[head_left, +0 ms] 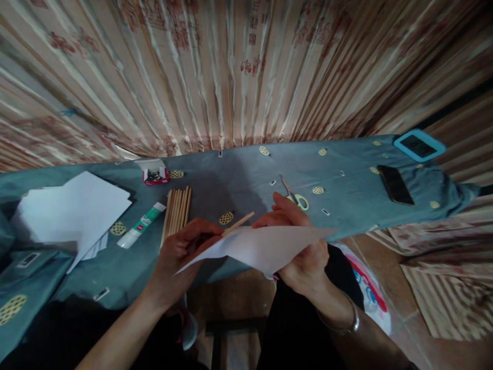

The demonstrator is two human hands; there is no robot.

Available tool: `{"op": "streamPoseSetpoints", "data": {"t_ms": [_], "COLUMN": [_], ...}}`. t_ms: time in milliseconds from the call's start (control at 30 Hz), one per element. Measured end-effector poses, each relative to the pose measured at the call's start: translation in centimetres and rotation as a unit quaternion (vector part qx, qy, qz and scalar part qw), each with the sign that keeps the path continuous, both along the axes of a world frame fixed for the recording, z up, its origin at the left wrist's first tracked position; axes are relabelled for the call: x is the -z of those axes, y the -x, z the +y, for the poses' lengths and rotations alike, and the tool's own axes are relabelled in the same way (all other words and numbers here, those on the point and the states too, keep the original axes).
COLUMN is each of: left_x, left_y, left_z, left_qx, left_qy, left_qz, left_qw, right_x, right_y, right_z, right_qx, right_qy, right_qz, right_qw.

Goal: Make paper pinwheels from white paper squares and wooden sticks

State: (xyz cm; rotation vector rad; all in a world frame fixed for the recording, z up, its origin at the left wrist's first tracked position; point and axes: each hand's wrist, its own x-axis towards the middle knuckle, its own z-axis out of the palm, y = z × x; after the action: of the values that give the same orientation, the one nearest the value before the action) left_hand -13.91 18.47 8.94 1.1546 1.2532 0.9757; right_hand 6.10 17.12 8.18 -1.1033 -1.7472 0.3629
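A sheet of white paper (265, 247) is held up between my two hands, over the near edge of the table. My left hand (188, 246) pinches its left side, together with a thin wooden stick (242, 220) that pokes out along the far edge. My right hand (304, 257) grips the right side of the paper, which hides some of the fingers. Just beyond the right fingers lie scissors with pale green handles (299, 200). A row of wooden sticks (177, 210) lies beside my left hand.
A glue stick (141, 225) and a stack of white paper (73, 210) lie on the left. Behind them stands an opened small box of metal pieces (155, 174). A black phone (395, 185) and a blue-framed digital timer (419, 145) are at right. A curtain (231, 77) hangs behind the table.
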Motion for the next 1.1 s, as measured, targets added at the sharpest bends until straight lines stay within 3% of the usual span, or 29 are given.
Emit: {"op": "streamPoseSetpoints", "data": {"t_ms": [433, 700, 1100], "left_x": [1.0, 2.0, 1.7], "left_y": [0.9, 1.2, 1.1], "left_z": [-0.2, -0.5, -0.5], "left_qx": [0.030, 0.035, 0.030], "left_qy": [-0.063, -0.099, -0.096], "left_qz": [0.018, 0.030, 0.025], "left_qw": [0.997, 0.994, 0.995], "right_x": [0.1, 0.0, -0.2], "right_y": [-0.1, -0.1, -0.1], "right_z": [0.1, 0.1, 0.0], "right_qx": [-0.035, -0.009, 0.016], "right_qy": [0.002, 0.018, -0.005], "right_qz": [0.022, 0.017, -0.021], "right_qw": [0.999, 1.000, 1.000]}}
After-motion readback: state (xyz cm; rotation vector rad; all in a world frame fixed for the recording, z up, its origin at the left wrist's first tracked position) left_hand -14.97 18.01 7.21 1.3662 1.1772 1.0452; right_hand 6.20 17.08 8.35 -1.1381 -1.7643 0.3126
